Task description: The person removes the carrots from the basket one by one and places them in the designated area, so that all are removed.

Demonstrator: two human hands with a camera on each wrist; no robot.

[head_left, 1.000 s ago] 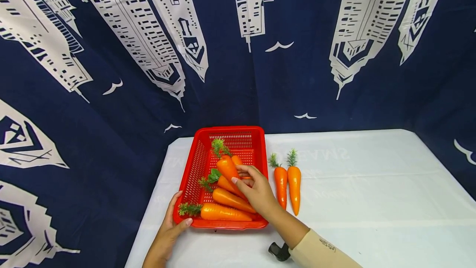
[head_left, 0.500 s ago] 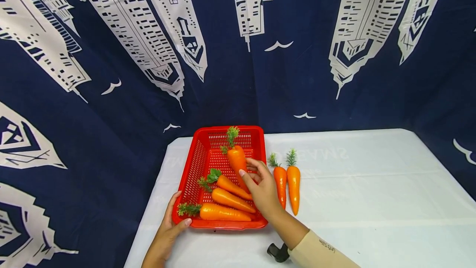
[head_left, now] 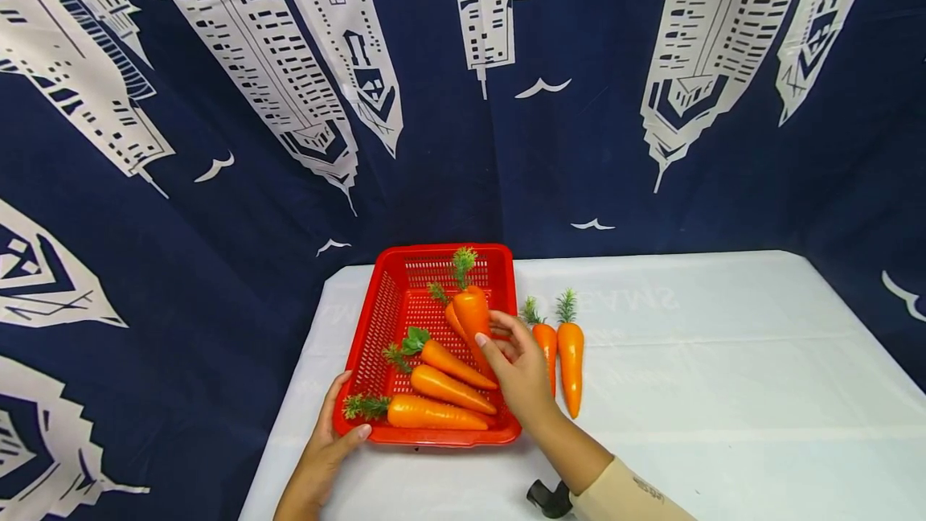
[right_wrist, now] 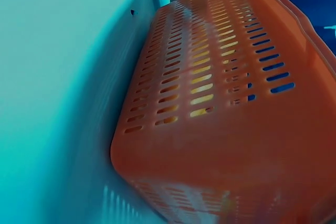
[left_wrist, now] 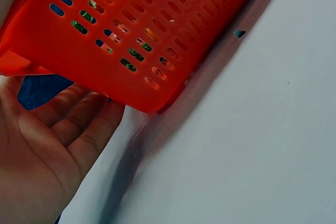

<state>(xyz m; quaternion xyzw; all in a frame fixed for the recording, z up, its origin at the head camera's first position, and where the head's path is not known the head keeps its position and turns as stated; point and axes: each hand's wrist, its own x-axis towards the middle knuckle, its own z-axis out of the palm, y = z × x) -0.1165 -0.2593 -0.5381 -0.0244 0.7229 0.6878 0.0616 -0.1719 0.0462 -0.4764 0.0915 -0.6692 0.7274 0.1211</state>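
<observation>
A red slotted plastic basket (head_left: pixel 434 438) sits on the table. My left hand (head_left: pixel 327 450) grips its near left corner, thumb on the rim; the left wrist view shows fingers against the basket wall (left_wrist: pixel 131 35). My right hand (head_left: pixel 522 367) holds an orange carrot (head_left: pixel 472 310) with a green top, tilted over the basket's right part. Another carrot (head_left: pixel 453 318) lies partly hidden behind it. Three more carrots (head_left: pixel 437 415) lie slanted in the near half. Only the basket's outer side (right_wrist: pixel 199 77) fills the right wrist view; the right hand is not seen there.
Two carrots (head_left: pixel 571 368) lie on the white-covered table (head_left: pixel 709 360) right of the basket, one partly behind my right hand. A black object (head_left: pixel 548 497) is beside the right sleeve. A dark blue curtain (head_left: pixel 564 167) with printed buildings hangs behind.
My right hand has moved right and slightly up with the carrot, which is now more upright. The carrot behind it shows more clearly. The left hand stays on the basket corner.
</observation>
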